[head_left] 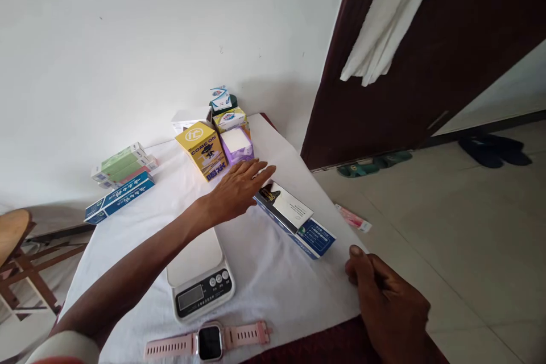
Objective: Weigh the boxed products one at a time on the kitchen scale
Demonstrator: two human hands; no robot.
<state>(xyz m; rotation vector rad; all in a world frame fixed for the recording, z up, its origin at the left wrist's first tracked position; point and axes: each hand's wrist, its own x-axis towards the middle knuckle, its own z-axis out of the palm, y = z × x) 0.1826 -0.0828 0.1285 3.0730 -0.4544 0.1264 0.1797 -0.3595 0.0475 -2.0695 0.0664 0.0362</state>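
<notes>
My left hand [239, 189] stretches across the table with its fingers extended and slightly apart, open. Its fingertips are at the upper end of a white and black carton [293, 206]; whether they touch it I cannot tell. That carton lies on top of a long blue box [316, 239]. Just behind the hand stand a purple pack [236, 145] and a yellow "COME ON" box [207, 153]. My right hand [388, 301] is beside the table's right edge, fingers curled and thumb laid over them. Nothing shows in it.
A white kitchen scale [203, 281] and a pink-strapped watch [210, 342] lie near the front. Blue boxes [119, 196] and green boxes [119, 165] are at the left. A wooden stool [15, 233] stands left; slippers [358, 168] and a pink packet [353, 218] lie on the floor.
</notes>
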